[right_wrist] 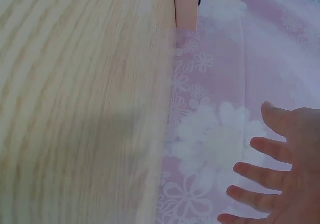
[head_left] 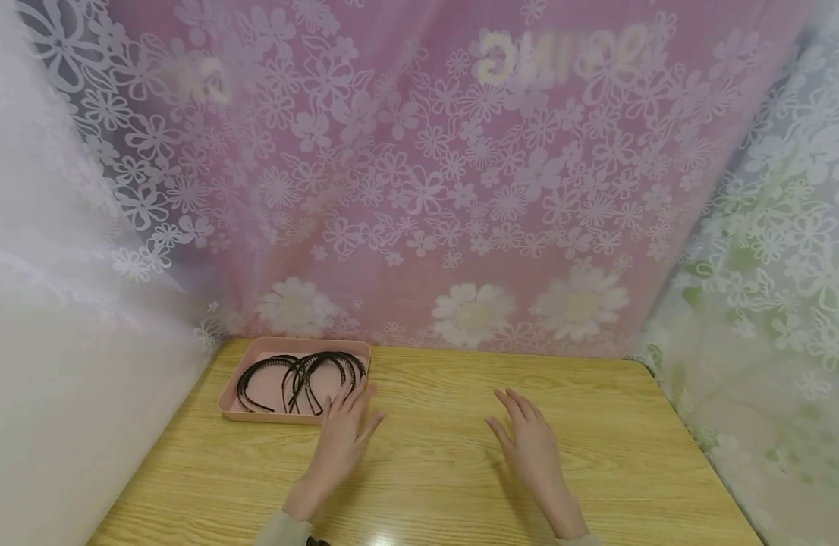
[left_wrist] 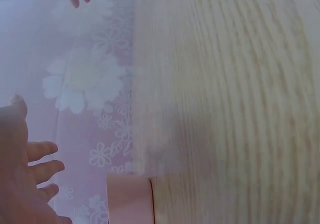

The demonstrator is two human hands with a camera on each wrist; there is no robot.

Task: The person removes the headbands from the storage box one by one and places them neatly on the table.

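My left hand [head_left: 340,436]: fingers extended and slightly spread, thumb held off to the side, nothing in the grasp. From the head view its fingertips overlap the near right corner of the tray [head_left: 276,416]; contact with the rim, I cannot tell. My right hand [head_left: 534,451]: fingers long and loose, thumb apart, likewise holding nothing, above the table [head_left: 433,470] well right of the tray. Right wrist view shows all five digits fanned, gently bent.

Bands [head_left: 296,368]: black, several, some toothed, lying crossed over one another inside the tray; exact count unclear. Tray pink, shallow, at the table's far left, near the back.

Table: yellowish wood grain, a patch of glare at the near edge, rounded far right corner. Behind it, a pink curtain [head_left: 426,189] with white flower outlines, large pale daisies low down, blurred yellowish lettering [head_left: 563,57] above. Left, a whitish sheet [head_left: 71,341]; right, a pale flowered drape [head_left: 788,318] with green patches.
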